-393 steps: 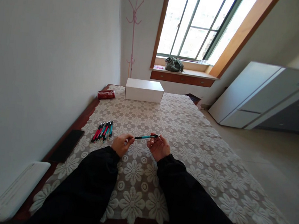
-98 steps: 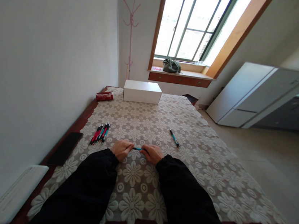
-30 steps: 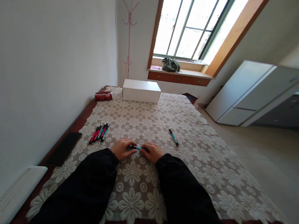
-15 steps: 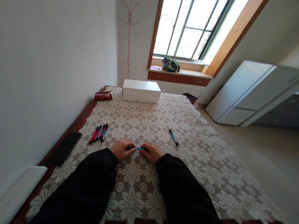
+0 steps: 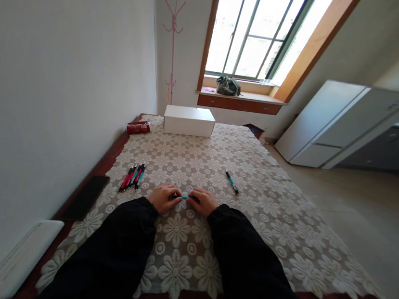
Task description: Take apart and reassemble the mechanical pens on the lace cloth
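Observation:
Between my two hands lies a black and light-blue pen (image 5: 185, 197), held level just above or on the lace tablecloth (image 5: 176, 229); its ends are mostly covered by my fingers. My left hand (image 5: 164, 197) pinches the pen's left end. On the right end, my right hand (image 5: 203, 201) is closed in the same way. Left of my left hand, several red, teal and black pens (image 5: 132, 176) lie side by side in a group. A single teal and black pen (image 5: 232, 182) rests on the cloth beyond my right hand.
A white box (image 5: 189, 121) stands at the table's far end, with a red packet (image 5: 138, 127) to its left. Along the left edge lie a flat black object (image 5: 86, 197) and a long white object (image 5: 20, 258). The wall borders the table's left side.

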Demonstrator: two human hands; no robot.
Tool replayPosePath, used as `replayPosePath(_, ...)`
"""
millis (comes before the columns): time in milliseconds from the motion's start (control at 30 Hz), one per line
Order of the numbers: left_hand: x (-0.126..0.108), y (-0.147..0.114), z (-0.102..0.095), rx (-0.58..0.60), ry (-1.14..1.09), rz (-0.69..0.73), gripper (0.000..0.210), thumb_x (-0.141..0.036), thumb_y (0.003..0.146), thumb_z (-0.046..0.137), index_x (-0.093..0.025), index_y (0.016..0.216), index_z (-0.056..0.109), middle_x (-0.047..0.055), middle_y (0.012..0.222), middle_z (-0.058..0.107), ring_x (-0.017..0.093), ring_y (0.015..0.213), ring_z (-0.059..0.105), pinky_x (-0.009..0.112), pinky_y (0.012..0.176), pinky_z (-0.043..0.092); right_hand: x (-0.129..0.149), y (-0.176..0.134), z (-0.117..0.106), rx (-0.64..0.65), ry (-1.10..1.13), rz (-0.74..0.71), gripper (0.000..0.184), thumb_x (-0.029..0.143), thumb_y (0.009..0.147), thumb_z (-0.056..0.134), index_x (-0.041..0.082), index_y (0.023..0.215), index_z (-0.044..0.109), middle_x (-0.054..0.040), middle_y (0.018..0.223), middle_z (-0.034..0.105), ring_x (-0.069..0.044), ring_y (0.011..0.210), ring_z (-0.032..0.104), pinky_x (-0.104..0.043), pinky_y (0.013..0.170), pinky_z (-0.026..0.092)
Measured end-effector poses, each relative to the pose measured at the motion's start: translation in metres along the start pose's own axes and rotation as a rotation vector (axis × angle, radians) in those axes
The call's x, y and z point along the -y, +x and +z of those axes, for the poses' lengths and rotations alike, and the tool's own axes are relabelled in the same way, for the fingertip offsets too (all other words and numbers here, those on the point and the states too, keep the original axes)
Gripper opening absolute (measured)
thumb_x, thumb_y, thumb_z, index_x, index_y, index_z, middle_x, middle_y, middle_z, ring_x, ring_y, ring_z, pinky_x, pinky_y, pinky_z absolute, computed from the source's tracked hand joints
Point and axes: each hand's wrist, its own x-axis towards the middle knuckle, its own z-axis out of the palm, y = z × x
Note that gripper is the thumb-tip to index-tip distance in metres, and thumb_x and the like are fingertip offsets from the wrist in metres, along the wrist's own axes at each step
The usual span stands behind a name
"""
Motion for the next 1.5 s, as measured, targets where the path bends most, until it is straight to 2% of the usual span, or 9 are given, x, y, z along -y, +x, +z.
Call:
replayPosePath(200,0.0009,-0.0001,0.0006,-0.003,-0.012,-0.005,0.026,-0.045,0.087,0.054,-0.023,0.091,0.069,0.004,0.096,0.069,0.019,0.095,0.059,0.030,0.086,0.045,-0.0017,0.0002,0.0010,-0.002,0.022,0.003,0.019,0.037,0.090,0.057,0.021,0.091,0.066,-0.0042,0.087,0.064,-0.018,0.085,0.059,-0.028,0.076,0.043)
replayPosePath(367,0.0018,-0.0003,0.0017,-0.007,-0.029,-0.029,0.029,-0.044,0.084,0.059,-0.023,0.104,0.065,0.004,0.098,0.068,0.019,0.095,0.060,0.030,0.084,0.047,0.0001,0.0003,-0.0009,0.003,0.020,0.005,0.020,0.037,0.091,0.055,0.020,0.090,0.066,-0.0039,0.086,0.064,-0.017,0.083,0.059,-0.028,0.075,0.043)
replayPosePath(600,0.0007,0.0001,0.0015,0.006,0.026,-0.026,0.021,-0.041,0.084,0.059,-0.022,0.091,0.066,0.004,0.091,0.067,0.019,0.092,0.059,0.028,0.081,0.046,0.0005,0.0008,-0.0010,0.014,0.004,0.012,0.022,0.039,0.092,0.054,0.021,0.089,0.066,-0.0035,0.085,0.063,-0.017,0.083,0.058,-0.027,0.074,0.043)
replayPosePath(1000,0.0006,-0.0005,0.0010,-0.003,0.008,0.026,0.027,-0.043,0.090,0.051,-0.023,0.090,0.069,0.004,0.101,0.069,0.019,0.098,0.059,0.029,0.088,0.044,0.0022,0.0004,-0.0022,-0.003,0.012,0.003,0.021,0.037,0.093,0.054,0.021,0.091,0.066,-0.0041,0.087,0.064,-0.017,0.084,0.059,-0.027,0.075,0.043)
replayPosePath(1167,0.0027,-0.0002,0.0017,0.005,0.029,0.009,0.027,-0.045,0.086,0.057,-0.023,0.099,0.067,0.004,0.097,0.068,0.019,0.095,0.059,0.028,0.083,0.046,0.0008,0.0001,-0.0006,-0.010,0.007,-0.006,0.019,0.036,0.092,0.055,0.020,0.090,0.066,-0.0037,0.085,0.064,-0.016,0.082,0.058,-0.027,0.073,0.042)
replayPosePath(1333,0.0024,0.0002,0.0017,-0.005,0.011,0.021,0.021,-0.042,0.086,0.057,-0.024,0.091,0.068,0.003,0.096,0.068,0.019,0.095,0.059,0.029,0.085,0.046,-0.0013,0.0004,0.0016,-0.014,0.010,-0.003,0.018,0.036,0.091,0.056,0.020,0.091,0.065,-0.0034,0.086,0.064,-0.017,0.083,0.059,-0.027,0.074,0.042)
replayPosePath(1500,0.0014,-0.0005,0.0016,-0.015,-0.004,0.010,0.022,-0.039,0.088,0.053,-0.023,0.092,0.068,0.004,0.099,0.068,0.020,0.098,0.059,0.030,0.089,0.045,-0.0012,0.0001,0.0012,-0.023,0.011,-0.005,0.017,0.036,0.091,0.057,0.021,0.091,0.065,-0.0034,0.086,0.064,-0.017,0.083,0.059,-0.027,0.074,0.043)
